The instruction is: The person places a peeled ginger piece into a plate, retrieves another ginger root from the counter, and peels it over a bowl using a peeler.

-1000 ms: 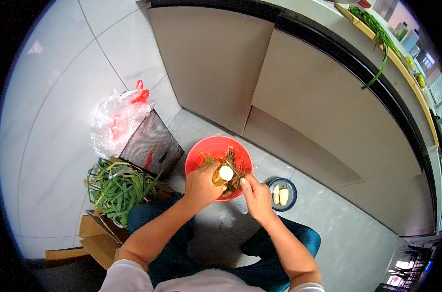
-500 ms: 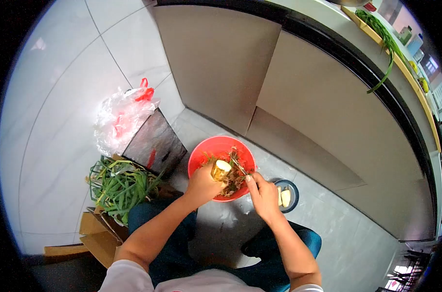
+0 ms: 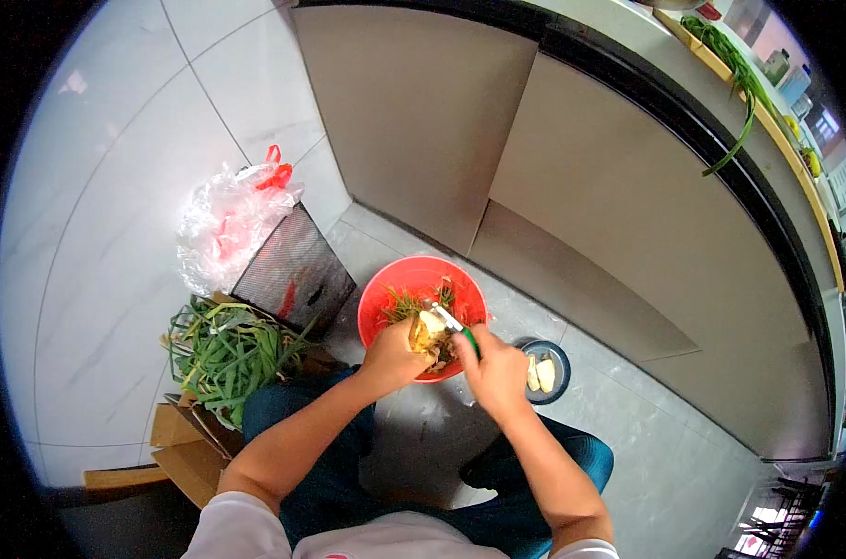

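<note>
My left hand (image 3: 395, 356) is closed around a partly peeled, potato-like root vegetable (image 3: 429, 328), pale yellow with some brownish skin. Closed on the green handle of a peeler (image 3: 464, 334), my right hand (image 3: 496, 368) has the metal head at the vegetable's upper end. Both hands are over the near half of a red basin (image 3: 371, 289) on the floor. Brown, green and orange scraps (image 3: 406, 305) lie inside it. To the right of my right hand stands a dark round bowl (image 3: 563, 373) with pale peeled pieces (image 3: 545, 374) in it.
Left of the basin is a black mesh bin (image 3: 297, 270) with a plastic bag (image 3: 227, 228) over its top. Green leafy stalks (image 3: 227, 359) fill a cardboard box (image 3: 176, 447) by my left knee. Grey cabinets (image 3: 414, 121) rise ahead; long green leaves (image 3: 742, 79) hang over the counter.
My right hand has turned, bringing the peeler from above the basin onto the vegetable, and its green handle now shows. My left hand has tilted the vegetable slightly.
</note>
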Tool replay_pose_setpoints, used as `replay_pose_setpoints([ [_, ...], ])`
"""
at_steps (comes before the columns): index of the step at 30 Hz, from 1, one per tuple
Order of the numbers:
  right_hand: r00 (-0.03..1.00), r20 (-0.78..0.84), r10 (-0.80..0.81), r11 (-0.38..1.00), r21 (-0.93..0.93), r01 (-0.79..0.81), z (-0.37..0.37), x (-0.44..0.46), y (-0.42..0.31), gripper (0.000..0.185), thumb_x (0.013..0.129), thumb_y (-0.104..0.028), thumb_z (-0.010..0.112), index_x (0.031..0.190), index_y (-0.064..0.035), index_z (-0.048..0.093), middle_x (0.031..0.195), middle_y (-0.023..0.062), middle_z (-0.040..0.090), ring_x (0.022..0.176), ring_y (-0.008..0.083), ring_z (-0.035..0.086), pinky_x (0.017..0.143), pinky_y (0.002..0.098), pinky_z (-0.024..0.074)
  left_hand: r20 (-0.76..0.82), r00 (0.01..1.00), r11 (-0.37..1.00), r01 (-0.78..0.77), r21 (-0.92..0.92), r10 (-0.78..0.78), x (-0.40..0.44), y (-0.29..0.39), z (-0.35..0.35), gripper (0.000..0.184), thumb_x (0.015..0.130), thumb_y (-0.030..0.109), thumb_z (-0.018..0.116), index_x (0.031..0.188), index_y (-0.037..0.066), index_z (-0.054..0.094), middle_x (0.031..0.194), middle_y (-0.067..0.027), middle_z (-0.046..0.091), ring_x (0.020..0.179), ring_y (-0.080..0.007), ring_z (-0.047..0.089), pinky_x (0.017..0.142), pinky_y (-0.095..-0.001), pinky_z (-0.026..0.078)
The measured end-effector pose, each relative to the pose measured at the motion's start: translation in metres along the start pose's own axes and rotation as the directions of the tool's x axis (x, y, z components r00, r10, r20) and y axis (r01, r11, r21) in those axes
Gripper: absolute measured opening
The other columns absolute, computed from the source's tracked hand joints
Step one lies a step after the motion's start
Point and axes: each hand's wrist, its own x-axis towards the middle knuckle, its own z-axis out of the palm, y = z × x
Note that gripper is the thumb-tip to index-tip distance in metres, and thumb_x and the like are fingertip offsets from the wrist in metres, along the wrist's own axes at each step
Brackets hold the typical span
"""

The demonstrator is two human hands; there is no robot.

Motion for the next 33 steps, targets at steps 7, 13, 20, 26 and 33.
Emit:
replay_pose_setpoints([
  [7,0.936,0.195,0.293,0.943,0.1,-0.316,0.01,0.001,0.021,0.046,0.098,-0.049,0.047,0.102,-0.0066,0.065,0.073,0.0243,0.066,0.072,0.0419,0.067,0.065,0.048,0.0515,0.032,0.995,0.892,0.1,-0.44,-0.095,0.001,0.025,-0.011,0.024,0.082,0.008,0.073,0.102,0.001,0.062,0.094,-0.0081,0.069,0.086,-0.0186,0.066,0.078,-0.0332,0.052],
  [13,0.801,0.564,0.201,0.375,0.711,-0.594,0.012,0.0,0.013,0.04,0.097,-0.049,0.054,0.095,-0.0099,0.063,0.063,0.0007,0.054,0.05,0.0103,0.047,0.046,0.0249,0.0327,0.367,0.88,0.322,0.456,-0.829,-0.301,0.008,0.025,-0.026,0.024,0.091,0.025,0.062,0.103,0.005,0.057,0.089,-0.0097,0.064,0.083,-0.0237,0.065,0.082,-0.0412,0.055],
  [20,0.786,0.578,0.219,0.179,0.768,-0.615,0.004,-0.001,-0.02,0.038,0.086,-0.026,0.076,0.115,-0.0115,0.057,0.07,-0.0087,0.046,0.051,0.0026,0.032,0.047,0.0211,0.0215,0.233,0.948,0.093,0.258,-0.962,-0.219,0.017,0.018,-0.026,0.036,0.101,0.033,0.042,0.115,0.0,0.049,0.104,-0.0173,0.06,0.103,-0.034,0.06,0.098,-0.0483,0.046],
  [26,0.873,0.42,0.247,0.169,0.869,-0.466,0.003,0.003,-0.012,0.029,0.09,-0.023,0.072,0.114,-0.0106,0.06,0.071,-0.0085,0.051,0.05,0.0015,0.032,0.046,0.0198,0.0214,0.213,0.948,0.279,0.276,-0.92,-0.236,0.013,0.039,-0.032,0.044,0.102,0.041,0.042,0.121,0.001,0.047,0.117,-0.0182,0.059,0.112,-0.0333,0.06,0.096,-0.0467,0.048],
  [33,0.889,0.428,0.166,-0.038,0.903,-0.428,-0.02,0.019,0.013,0.02,0.094,-0.025,0.065,0.104,-0.008,0.06,0.072,-0.0002,0.062,0.043,0.0018,0.031,0.041,0.0207,0.019,0.422,0.898,0.286,0.44,-0.851,-0.125,0.006,0.038,-0.05,0.045,0.095,0.034,0.05,0.124,0.0,0.047,0.121,-0.0206,0.06,0.106,-0.0371,0.065,0.08,-0.0475,0.056],
])
